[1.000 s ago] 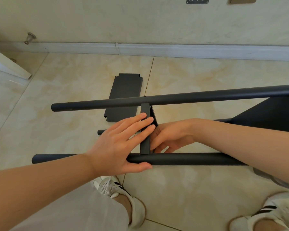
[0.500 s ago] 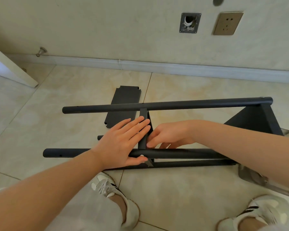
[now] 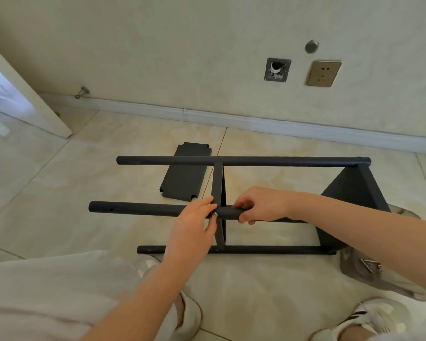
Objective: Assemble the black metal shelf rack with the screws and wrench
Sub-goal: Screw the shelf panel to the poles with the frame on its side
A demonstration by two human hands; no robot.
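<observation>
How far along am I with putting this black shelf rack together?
Done: the end shelf looks joined to the poles on the right. In hand: the middle shelf; the right hand grips the nearer upper pole while the left hand pinches a screw at that joint. Left: the loose shelf panel lies unattached on the floor, probably for the poles' free left ends.

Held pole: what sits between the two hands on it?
Head view: a silver screw head in the pole at the crossbar joint, pinched by the left hand; the right hand grips the pole.
</observation>
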